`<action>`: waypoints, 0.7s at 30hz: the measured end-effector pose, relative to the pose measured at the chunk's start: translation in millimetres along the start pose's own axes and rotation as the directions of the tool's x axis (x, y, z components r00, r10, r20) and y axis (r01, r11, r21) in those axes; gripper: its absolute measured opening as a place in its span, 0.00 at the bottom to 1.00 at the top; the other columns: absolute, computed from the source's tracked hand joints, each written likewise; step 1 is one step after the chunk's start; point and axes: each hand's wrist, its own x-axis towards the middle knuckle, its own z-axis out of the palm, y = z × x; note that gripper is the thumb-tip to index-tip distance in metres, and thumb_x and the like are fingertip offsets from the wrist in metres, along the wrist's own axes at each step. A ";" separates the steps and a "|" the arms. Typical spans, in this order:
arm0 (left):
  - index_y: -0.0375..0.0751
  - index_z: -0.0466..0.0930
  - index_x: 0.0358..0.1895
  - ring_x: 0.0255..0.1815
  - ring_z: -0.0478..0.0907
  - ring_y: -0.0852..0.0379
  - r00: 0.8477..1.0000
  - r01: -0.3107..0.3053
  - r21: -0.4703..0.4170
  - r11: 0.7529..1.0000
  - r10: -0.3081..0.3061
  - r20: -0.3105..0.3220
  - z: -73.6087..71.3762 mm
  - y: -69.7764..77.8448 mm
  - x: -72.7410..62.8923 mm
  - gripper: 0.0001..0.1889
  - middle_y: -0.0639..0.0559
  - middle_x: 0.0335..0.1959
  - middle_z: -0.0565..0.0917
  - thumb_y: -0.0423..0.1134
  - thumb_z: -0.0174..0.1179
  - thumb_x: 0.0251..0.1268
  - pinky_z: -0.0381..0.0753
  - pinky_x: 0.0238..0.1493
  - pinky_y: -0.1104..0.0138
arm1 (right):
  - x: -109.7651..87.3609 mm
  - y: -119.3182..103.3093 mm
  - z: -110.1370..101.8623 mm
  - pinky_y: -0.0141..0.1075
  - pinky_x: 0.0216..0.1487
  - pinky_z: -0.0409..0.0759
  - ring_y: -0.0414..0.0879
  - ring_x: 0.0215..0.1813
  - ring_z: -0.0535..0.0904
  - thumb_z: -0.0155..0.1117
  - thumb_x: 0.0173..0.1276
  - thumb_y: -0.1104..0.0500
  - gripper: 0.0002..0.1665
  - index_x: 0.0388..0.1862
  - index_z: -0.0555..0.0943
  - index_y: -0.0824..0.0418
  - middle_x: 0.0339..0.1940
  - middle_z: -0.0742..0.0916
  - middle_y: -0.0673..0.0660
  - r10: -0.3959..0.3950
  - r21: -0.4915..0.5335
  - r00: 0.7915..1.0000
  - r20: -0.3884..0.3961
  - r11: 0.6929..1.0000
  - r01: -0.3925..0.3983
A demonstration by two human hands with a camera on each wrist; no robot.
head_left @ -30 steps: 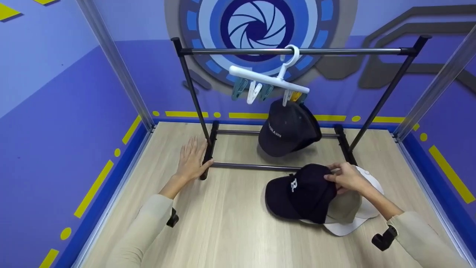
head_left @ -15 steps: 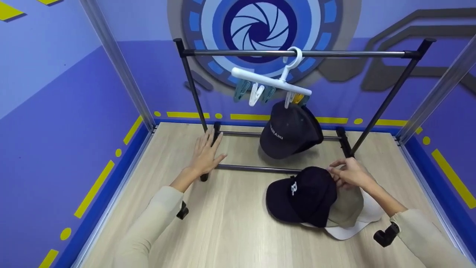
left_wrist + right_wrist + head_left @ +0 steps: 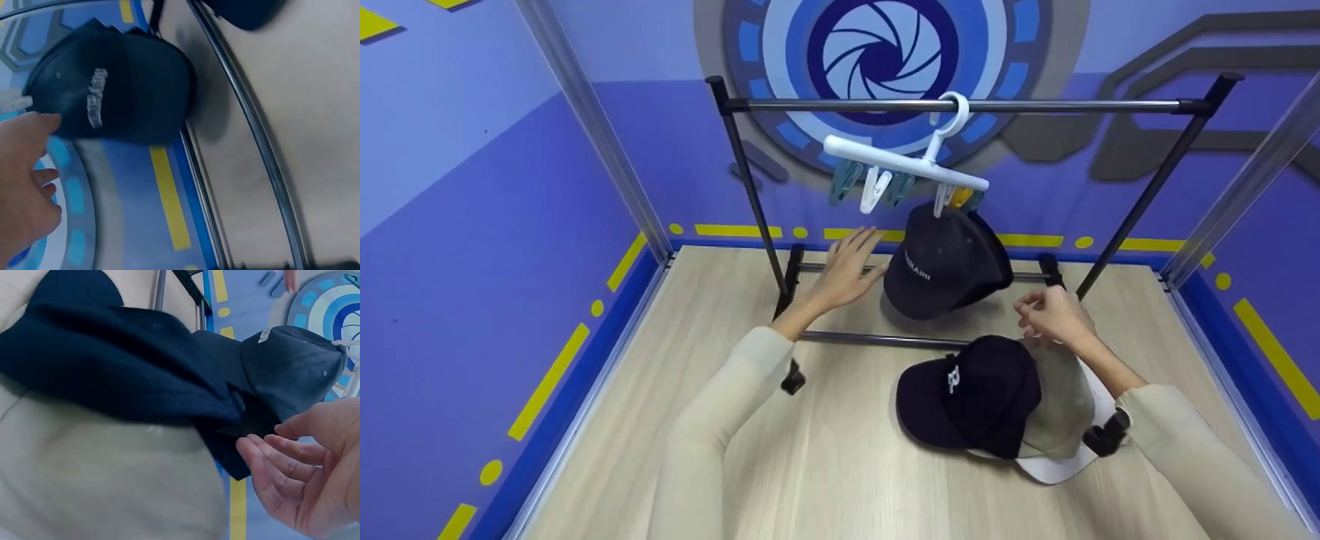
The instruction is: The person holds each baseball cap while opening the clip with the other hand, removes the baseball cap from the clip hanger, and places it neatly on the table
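Observation:
A dark cap with white lettering (image 3: 930, 262) hangs from the clips of a white clip hanger (image 3: 907, 157). My left hand (image 3: 851, 270) is left of that cap, fingers spread and holding nothing; in the left wrist view its fingertips overlap the cap's (image 3: 112, 84) edge. On the board lies a row of nested caps: a navy cap with a white letter (image 3: 994, 397), a khaki cap (image 3: 1061, 405) and a white cap (image 3: 1054, 469). Just behind them my right hand (image 3: 1054, 315) hovers with loosely bent fingers, thumb and fingertips apart (image 3: 315, 461), gripping nothing.
A dark metal rack (image 3: 840, 105) bears the hanger on its top bar, with two low bars between its feet. Green, white and yellow clips hang under the hanger, including a white clip (image 3: 875, 191). Blue panel walls (image 3: 450, 300) enclose the pale wooden board (image 3: 840, 465).
My left hand has moved right, from the rack's left foot to beside the hanging cap. My right hand has left the nested caps and shifted slightly up, away from me.

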 end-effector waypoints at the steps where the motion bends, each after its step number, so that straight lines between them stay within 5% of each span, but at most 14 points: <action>1: 0.37 0.59 0.80 0.83 0.52 0.37 1.000 -0.003 -0.043 0.999 0.002 -0.014 3.0 4.6 9.5 0.33 0.37 0.81 0.59 0.50 0.51 0.80 0.50 0.78 0.36 | 3.2 -3.0 0.6 0.32 0.25 0.83 0.40 0.26 0.87 0.59 0.76 0.56 0.18 0.51 0.85 0.69 0.34 0.92 0.62 -0.011 0.007 1.000 -0.019 1.000 0.012; 4: 0.40 0.54 0.82 0.84 0.49 0.36 0.998 0.039 -0.195 0.980 -0.046 -0.030 7.9 18.7 37.3 0.34 0.38 0.82 0.58 0.50 0.49 0.81 0.47 0.80 0.37 | 11.4 -15.4 3.3 0.32 0.25 0.82 0.44 0.28 0.88 0.59 0.76 0.57 0.17 0.51 0.86 0.69 0.37 0.92 0.65 -0.058 0.010 0.994 -0.096 0.998 0.059; 8: 0.52 0.45 0.85 0.85 0.47 0.35 0.989 0.140 -0.398 0.907 -0.149 0.009 4.3 36.8 68.7 0.34 0.42 0.84 0.54 0.53 0.43 0.83 0.38 0.83 0.41 | 20.2 -35.3 4.6 0.43 0.39 0.85 0.57 0.41 0.89 0.60 0.75 0.58 0.17 0.54 0.85 0.67 0.44 0.91 0.66 -0.113 -0.024 0.972 -0.206 0.994 0.110; 11: 0.57 0.45 0.85 0.85 0.48 0.40 0.986 0.165 -0.485 0.859 -0.159 0.054 -1.8 47.1 85.5 0.32 0.48 0.85 0.52 0.54 0.40 0.84 0.36 0.83 0.42 | 26.3 -48.6 3.0 0.51 0.48 0.82 0.62 0.51 0.87 0.60 0.74 0.59 0.18 0.57 0.84 0.66 0.49 0.90 0.66 -0.124 -0.035 0.958 -0.258 0.992 0.119; 17: 0.38 0.53 0.81 0.84 0.52 0.47 0.990 0.138 -0.658 0.740 -0.084 0.112 -11.8 59.1 110.8 0.27 0.41 0.82 0.56 0.42 0.37 0.87 0.54 0.82 0.59 | 39.9 -66.3 4.8 0.57 0.57 0.79 0.63 0.56 0.83 0.60 0.73 0.59 0.24 0.65 0.78 0.65 0.55 0.87 0.68 -0.103 0.019 0.948 -0.302 0.993 0.114; 21: 0.38 0.52 0.81 0.85 0.52 0.48 0.980 0.195 -0.704 0.682 -0.116 0.159 -15.8 64.1 121.7 0.27 0.42 0.83 0.56 0.42 0.36 0.87 0.53 0.83 0.60 | 49.7 -69.9 4.8 0.57 0.65 0.73 0.66 0.61 0.78 0.58 0.74 0.62 0.25 0.67 0.75 0.70 0.60 0.82 0.73 -0.147 0.053 0.931 -0.333 0.983 0.174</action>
